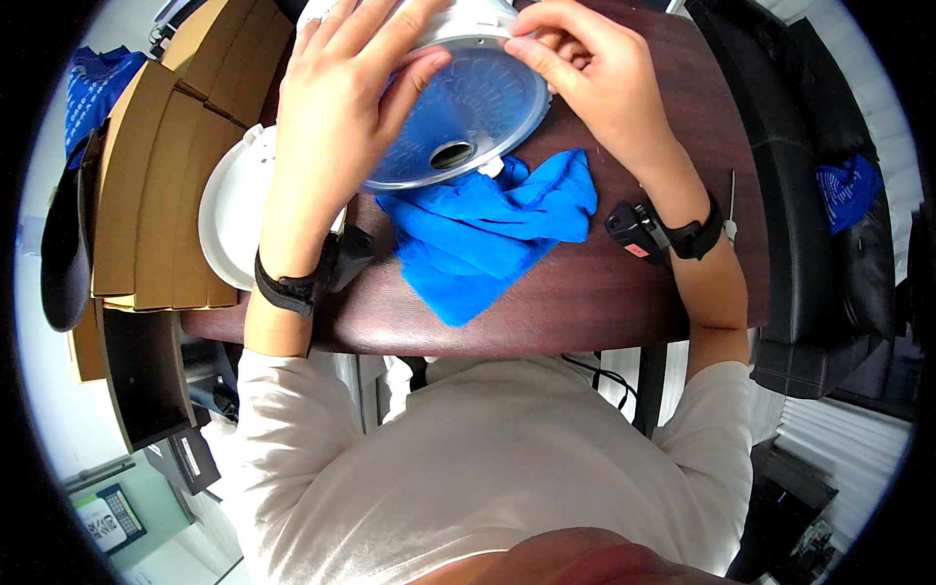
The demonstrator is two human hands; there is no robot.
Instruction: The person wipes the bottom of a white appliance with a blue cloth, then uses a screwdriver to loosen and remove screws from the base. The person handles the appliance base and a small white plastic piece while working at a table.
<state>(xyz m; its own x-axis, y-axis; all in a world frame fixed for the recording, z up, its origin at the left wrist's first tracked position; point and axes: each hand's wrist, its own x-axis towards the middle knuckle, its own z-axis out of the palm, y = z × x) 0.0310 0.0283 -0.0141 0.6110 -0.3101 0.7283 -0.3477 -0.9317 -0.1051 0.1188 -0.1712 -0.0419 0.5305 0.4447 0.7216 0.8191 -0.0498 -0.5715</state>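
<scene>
At the far side of the table lies a round, clear plastic vessel (pixel 468 112) with a white upper part (pixel 466 18). A dark oval opening shows near its close edge, and a small white tab sticks out there. My left hand (pixel 356 73) rests over its left side, fingers stretched and thumb apart; the fingertips run out at the top edge. My right hand (pixel 604 73) pinches thumb and forefinger at the right end of the white rim, its other fingers curled. Right below the vessel is a crumpled blue cloth (pixel 478 239), touched by neither hand.
A white round lid or dish (pixel 239 210) sits left of my left forearm, partly hidden by it. Cardboard boxes (pixel 161 195) line the table's left side. A thin metal-shafted tool (pixel 731 210) lies by my right forearm. A black couch (pixel 790 195) stands to the right.
</scene>
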